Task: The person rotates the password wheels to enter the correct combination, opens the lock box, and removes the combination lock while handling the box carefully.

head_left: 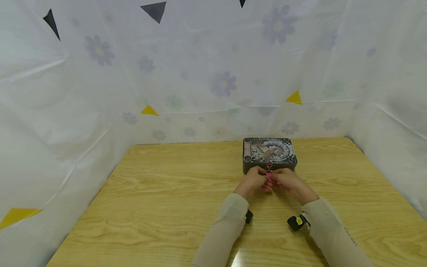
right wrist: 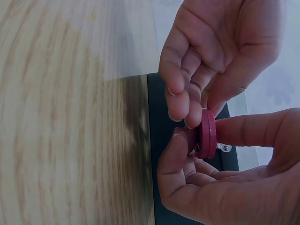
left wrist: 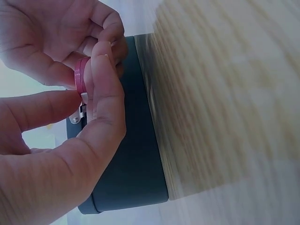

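A flat tin box (head_left: 268,151) with a dark ornate picture on its lid lies closed toward the back of the table, right of centre. At its front side a small pink padlock (right wrist: 207,133) hangs by the metal clasp (right wrist: 225,147). My left hand (head_left: 252,180) pinches the padlock between thumb and fingers from the left. From the other side my right hand (head_left: 291,181) pinches it too, its thumb and bent forefinger on opposite faces. Fingers of both hands meet around the padlock and cover part of it. Its keyhole cannot be made out.
The wood-grain table (head_left: 160,200) extends around the box on all sides. White sheeting with flowers (head_left: 223,84) hangs behind and at both sides. Black wrist cameras (head_left: 296,223) sit beneath both beige sleeves (head_left: 221,231).
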`<state>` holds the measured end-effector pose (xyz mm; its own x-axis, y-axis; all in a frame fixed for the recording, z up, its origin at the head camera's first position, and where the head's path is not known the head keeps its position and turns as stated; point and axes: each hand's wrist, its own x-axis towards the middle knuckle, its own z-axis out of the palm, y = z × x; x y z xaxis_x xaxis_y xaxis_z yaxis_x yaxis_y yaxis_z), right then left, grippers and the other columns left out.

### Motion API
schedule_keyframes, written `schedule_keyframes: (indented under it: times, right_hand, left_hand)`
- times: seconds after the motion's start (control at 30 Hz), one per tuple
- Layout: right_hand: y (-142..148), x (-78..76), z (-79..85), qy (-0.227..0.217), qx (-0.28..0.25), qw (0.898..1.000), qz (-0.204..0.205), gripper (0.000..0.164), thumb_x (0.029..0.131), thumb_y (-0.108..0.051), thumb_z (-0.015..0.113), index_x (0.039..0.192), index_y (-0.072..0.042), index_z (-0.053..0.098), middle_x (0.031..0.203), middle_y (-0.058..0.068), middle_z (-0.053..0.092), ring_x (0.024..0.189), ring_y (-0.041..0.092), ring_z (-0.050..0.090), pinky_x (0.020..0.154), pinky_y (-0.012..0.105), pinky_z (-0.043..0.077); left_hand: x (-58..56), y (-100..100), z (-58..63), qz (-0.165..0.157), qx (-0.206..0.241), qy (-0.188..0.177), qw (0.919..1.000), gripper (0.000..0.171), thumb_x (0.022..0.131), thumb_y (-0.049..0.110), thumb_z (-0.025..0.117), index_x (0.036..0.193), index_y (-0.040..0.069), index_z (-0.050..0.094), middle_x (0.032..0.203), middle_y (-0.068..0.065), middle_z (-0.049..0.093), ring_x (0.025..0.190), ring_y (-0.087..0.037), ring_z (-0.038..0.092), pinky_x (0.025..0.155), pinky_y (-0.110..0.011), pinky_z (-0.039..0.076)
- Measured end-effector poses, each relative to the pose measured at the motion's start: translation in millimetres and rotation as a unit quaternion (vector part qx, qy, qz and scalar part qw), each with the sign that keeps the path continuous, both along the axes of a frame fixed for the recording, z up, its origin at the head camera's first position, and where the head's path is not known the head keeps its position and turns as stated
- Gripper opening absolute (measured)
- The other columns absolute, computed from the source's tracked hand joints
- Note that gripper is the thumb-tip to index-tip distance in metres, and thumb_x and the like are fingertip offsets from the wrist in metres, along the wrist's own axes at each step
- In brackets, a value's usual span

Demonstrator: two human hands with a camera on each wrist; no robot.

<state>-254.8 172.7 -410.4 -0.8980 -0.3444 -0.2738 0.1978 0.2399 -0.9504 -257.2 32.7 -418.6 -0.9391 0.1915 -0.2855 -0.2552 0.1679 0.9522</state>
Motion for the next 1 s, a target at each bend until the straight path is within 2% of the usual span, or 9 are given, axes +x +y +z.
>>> schedule_keyframes:
  times: [0.17, 0.37, 0.57, 0.73, 1.0]
  right_hand:
    - [0.0, 0.9, 0.5, 0.005, 0.018, 1.000, 0.000, 0.038, 0.101, -0.006, 0.038, 0.124, 0.024, 0.043, 0.089, 0.004, 0.060, 0.075, 0.008, 0.058, 0.071, 0.024, 0.053]
    - [-0.6, 0.7, -1.4, 0.010, 0.025, 1.000, -0.003, 0.039, 0.100, -0.006, 0.038, 0.125, 0.024, 0.043, 0.091, 0.003, 0.061, 0.076, 0.008, 0.058, 0.072, 0.025, 0.053]
    - [-1.3, 0.0, -1.8, 0.003, 0.000, 1.000, -0.021, 0.029, 0.099, -0.008, 0.044, 0.110, 0.016, 0.057, 0.082, 0.000, 0.061, 0.073, 0.010, 0.058, 0.070, 0.025, 0.053]
    - [-2.2, 0.1, -1.7, -0.010, -0.002, 0.999, -0.031, 0.024, 0.097, -0.008, 0.046, 0.104, 0.011, 0.059, 0.081, 0.000, 0.060, 0.072, 0.011, 0.058, 0.069, 0.024, 0.053]
    - [-1.2, 0.2, -2.3, -0.005, -0.015, 1.000, -0.014, 0.021, 0.098, -0.007, 0.044, 0.094, 0.003, 0.062, 0.079, -0.001, 0.058, 0.070, 0.009, 0.056, 0.068, 0.023, 0.053]
  left_hand:
    - [0.2, -0.7, 0.0, 0.000, -0.001, 0.001, 1.0000, 0.006, 0.095, -0.002, 0.052, 0.099, 0.001, 0.051, 0.070, -0.016, 0.065, 0.063, -0.031, 0.068, 0.065, -0.039, 0.059]
    - [0.8, -1.3, 0.7, -0.001, -0.002, -0.001, 1.0000, 0.007, 0.095, -0.003, 0.051, 0.102, 0.000, 0.051, 0.074, -0.019, 0.067, 0.071, -0.036, 0.070, 0.065, -0.039, 0.059]
    - [0.2, -1.5, 0.5, -0.002, -0.003, 0.003, 1.0000, 0.009, 0.095, -0.005, 0.051, 0.103, -0.001, 0.051, 0.074, -0.019, 0.067, 0.074, -0.038, 0.070, 0.064, -0.038, 0.059]
    - [-0.3, -1.4, 0.4, -0.005, -0.003, 0.002, 1.0000, 0.008, 0.095, -0.004, 0.051, 0.102, -0.001, 0.051, 0.075, -0.019, 0.067, 0.074, -0.038, 0.070, 0.064, -0.037, 0.059]
    - [0.1, -1.0, 1.5, -0.005, -0.003, 0.006, 1.0000, 0.008, 0.094, -0.005, 0.051, 0.101, -0.001, 0.051, 0.076, -0.021, 0.067, 0.073, -0.038, 0.070, 0.063, -0.037, 0.059]
